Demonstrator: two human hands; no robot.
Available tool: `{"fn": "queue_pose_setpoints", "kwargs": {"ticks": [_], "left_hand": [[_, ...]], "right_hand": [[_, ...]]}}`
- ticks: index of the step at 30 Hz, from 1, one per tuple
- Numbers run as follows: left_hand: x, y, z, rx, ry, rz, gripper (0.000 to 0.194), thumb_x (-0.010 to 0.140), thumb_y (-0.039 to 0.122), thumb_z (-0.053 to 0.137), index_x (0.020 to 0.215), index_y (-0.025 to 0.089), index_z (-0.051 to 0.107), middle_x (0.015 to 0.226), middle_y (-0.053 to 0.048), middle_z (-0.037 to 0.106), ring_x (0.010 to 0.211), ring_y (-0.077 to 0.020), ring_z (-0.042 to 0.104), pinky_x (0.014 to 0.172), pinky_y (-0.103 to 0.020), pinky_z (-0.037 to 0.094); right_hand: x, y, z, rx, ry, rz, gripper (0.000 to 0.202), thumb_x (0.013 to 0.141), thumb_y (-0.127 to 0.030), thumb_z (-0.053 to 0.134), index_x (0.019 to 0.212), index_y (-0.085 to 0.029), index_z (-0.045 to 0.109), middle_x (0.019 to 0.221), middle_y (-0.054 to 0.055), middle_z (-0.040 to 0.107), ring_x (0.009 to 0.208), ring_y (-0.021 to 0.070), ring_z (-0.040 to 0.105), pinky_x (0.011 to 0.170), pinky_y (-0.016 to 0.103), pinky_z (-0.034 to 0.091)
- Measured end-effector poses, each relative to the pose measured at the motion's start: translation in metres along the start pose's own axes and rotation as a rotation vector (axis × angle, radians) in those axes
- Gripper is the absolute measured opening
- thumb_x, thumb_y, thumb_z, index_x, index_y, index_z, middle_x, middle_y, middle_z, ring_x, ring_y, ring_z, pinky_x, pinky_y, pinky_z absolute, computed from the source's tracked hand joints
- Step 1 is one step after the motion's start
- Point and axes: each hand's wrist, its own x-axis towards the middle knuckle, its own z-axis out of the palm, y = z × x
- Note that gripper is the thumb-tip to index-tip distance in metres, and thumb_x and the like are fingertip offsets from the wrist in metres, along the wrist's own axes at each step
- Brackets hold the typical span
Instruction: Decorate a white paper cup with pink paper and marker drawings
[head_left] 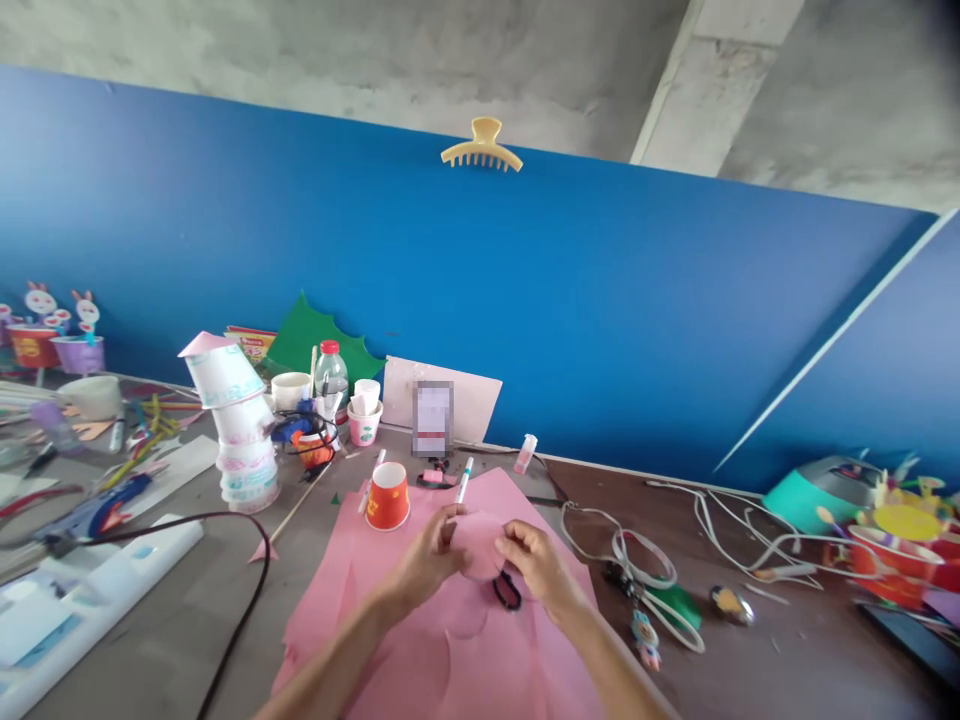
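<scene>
A round piece of pink paper (480,548) is held up between my two hands over the stacked pink paper sheets (397,630). My left hand (431,562) pinches its left edge, and my right hand (538,568) has fingers closed on its right edge. Just below the disc a black loop (508,592), looking like a scissors handle, shows on the sheets; the rest of it is hidden. Behind my left hand a red paper cup (388,497) stands upside down on the sheets. A white marker (464,482) lies beyond the disc.
A leaning stack of white paper cups (244,430) stands left, near a dark cable (259,570) and a glue gun (97,515). A bottle (331,375) is by the blue partition (600,320). White cables (652,565) and a red craft cup (892,570) occupy the right.
</scene>
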Motion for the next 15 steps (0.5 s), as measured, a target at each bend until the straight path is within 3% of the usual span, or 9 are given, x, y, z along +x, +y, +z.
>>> {"fn": "queue_pose_setpoints", "kwargs": {"ticks": [6, 15], "left_hand": [[-0.004, 0.012, 0.009, 0.103, 0.054, -0.060, 0.028, 0.070, 0.037, 0.072, 0.076, 0.013, 0.059, 0.069, -0.001, 0.063, 0.060, -0.0123, 0.058, 0.063, -0.027, 0.045], [0.002, 0.001, 0.008, 0.034, 0.097, -0.090, 0.032, 0.064, 0.039, 0.076, 0.072, 0.013, 0.061, 0.059, 0.000, 0.062, 0.052, -0.0110, 0.055, 0.055, -0.024, 0.042]], "right_hand": [[0.000, 0.005, 0.010, 0.068, 0.141, -0.060, 0.028, 0.068, -0.046, 0.064, 0.062, -0.022, 0.051, 0.055, -0.004, 0.044, 0.053, 0.0133, 0.040, 0.050, 0.025, 0.033], [-0.002, 0.005, 0.017, 0.058, 0.220, -0.074, 0.028, 0.067, -0.038, 0.066, 0.053, -0.023, 0.047, 0.051, -0.005, 0.042, 0.052, 0.0138, 0.038, 0.052, 0.026, 0.033]]}}
